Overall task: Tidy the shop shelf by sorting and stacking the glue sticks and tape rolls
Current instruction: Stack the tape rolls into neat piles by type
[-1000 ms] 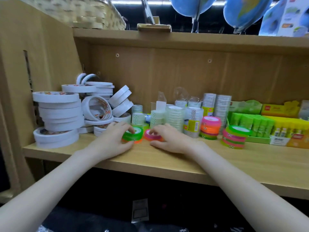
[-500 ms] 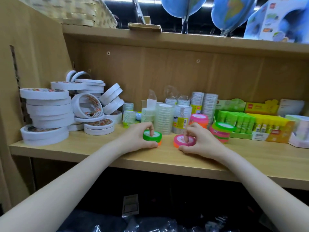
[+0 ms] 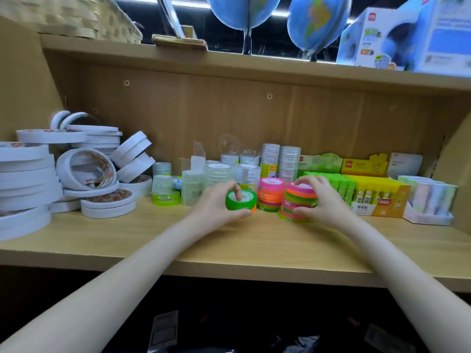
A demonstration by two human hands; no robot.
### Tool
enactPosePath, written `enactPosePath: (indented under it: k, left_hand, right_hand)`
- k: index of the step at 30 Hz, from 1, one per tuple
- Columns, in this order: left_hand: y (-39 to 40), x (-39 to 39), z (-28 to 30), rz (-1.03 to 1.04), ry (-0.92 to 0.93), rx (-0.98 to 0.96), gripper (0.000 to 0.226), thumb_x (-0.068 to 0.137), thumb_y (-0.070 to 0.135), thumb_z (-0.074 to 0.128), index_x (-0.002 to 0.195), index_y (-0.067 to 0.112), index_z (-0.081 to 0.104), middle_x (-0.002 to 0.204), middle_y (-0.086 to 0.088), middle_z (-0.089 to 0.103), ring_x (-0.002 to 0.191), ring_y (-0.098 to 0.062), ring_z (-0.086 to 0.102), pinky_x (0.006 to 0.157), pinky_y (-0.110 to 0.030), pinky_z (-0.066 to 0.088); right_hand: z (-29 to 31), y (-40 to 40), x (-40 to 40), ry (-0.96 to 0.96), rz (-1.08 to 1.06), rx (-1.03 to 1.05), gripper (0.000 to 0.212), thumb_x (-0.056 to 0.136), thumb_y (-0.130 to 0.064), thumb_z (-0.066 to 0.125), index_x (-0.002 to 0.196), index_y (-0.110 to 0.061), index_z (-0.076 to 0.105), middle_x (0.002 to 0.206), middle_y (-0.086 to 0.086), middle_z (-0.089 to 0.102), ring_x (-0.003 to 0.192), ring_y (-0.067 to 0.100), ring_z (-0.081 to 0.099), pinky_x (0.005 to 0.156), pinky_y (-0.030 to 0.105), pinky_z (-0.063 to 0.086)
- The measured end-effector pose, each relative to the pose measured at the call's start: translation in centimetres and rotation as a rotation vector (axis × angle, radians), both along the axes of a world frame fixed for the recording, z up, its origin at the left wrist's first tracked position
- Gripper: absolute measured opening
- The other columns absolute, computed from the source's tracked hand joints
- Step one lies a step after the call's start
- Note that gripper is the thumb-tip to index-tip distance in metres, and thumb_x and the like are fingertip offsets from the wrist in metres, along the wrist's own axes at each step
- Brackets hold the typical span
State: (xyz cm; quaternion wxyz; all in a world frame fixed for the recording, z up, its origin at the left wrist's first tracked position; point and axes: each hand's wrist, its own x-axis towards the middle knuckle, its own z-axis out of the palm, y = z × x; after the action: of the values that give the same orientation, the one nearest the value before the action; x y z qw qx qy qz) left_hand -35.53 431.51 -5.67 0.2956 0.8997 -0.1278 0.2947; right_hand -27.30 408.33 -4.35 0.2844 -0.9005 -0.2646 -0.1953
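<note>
My left hand [image 3: 219, 208] grips a green tape roll [image 3: 240, 200] with an orange roll under it, lifted just above the wooden shelf [image 3: 229, 240]. My right hand [image 3: 322, 203] holds a pink roll on top of a stack of pink, orange and green rolls [image 3: 298, 200]. A second neon stack [image 3: 271, 193] stands between my hands, slightly behind. Clear tape rolls [image 3: 216, 178] cluster behind them. Boxes of green and yellow glue sticks [image 3: 367, 191] sit to the right.
Piles of white tape rolls [image 3: 84, 174] fill the shelf's left end. A pastel box [image 3: 430, 200] stands at the far right. Globes [image 3: 313, 21] and a woven basket [image 3: 68, 16] sit on the shelf above. The wooden side panel [image 3: 20, 80] closes off the left.
Both hands moved right along the shelf. My left hand lifted the green and orange rolls; my right hand carried the pink roll onto the right neon stack.
</note>
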Motion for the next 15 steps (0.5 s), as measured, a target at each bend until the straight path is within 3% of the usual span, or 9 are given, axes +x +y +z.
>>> enactPosePath:
  k: [5,7,11,13,15]
  left_hand:
    - [-0.2,0.8,-0.6,-0.035,-0.031,0.000,0.039,0.074,0.026,0.076,0.071,0.029,0.038,0.083,0.011,0.056,0.077,-0.008,0.046,0.065,-0.009,0.034]
    - [-0.7,1.1,-0.3,-0.062,-0.047,-0.065,0.036,0.075,0.028,0.075,0.073,0.028,0.039,0.093,0.002,0.062,0.085,-0.011,0.052,0.072,-0.017,0.039]
    - [-2.2,1.9,0.1,-0.051,-0.092,-0.043,0.030,0.078,0.026,0.073,0.081,0.020,0.043,0.078,0.014,0.050,0.064,0.003,0.042,0.058,-0.011,0.031]
    - [-2.7,2.3,0.1,-0.041,-0.172,0.023,0.030,0.079,0.025,0.072,0.084,0.017,0.044,0.077,0.013,0.047,0.069,0.001,0.044,0.061,-0.012,0.030]
    - [-3.1,2.9,0.5,-0.050,-0.247,0.157,0.029,0.081,0.030,0.069,0.088,0.020,0.043,0.089,0.010,0.050,0.086,-0.008,0.049,0.075,-0.018,0.029]
  right_hand:
    - [0.0,0.0,0.1,-0.006,0.028,-0.017,0.050,0.077,-0.026,0.074,0.120,-0.029,0.049,0.116,-0.005,0.034,0.106,0.012,0.039,0.086,0.021,0.030]
    - [-0.1,0.1,-0.1,-0.030,0.016,-0.038,0.046,0.081,-0.030,0.069,0.123,-0.031,0.049,0.119,-0.005,0.036,0.109,0.012,0.040,0.086,0.021,0.029]
    - [-0.6,0.4,0.0,-0.025,0.050,-0.029,0.038,0.093,-0.029,0.053,0.130,-0.027,0.045,0.124,0.005,0.047,0.117,0.019,0.045,0.083,0.018,0.026]
    - [-0.8,0.5,0.2,0.004,0.067,-0.019,0.038,0.095,-0.025,0.048,0.132,-0.025,0.041,0.123,0.008,0.046,0.116,0.019,0.045,0.084,0.018,0.028]
    - [-1.0,0.5,0.3,0.023,0.067,0.005,0.039,0.096,-0.023,0.047,0.134,-0.021,0.037,0.124,0.009,0.044,0.116,0.020,0.045,0.084,0.018,0.030]
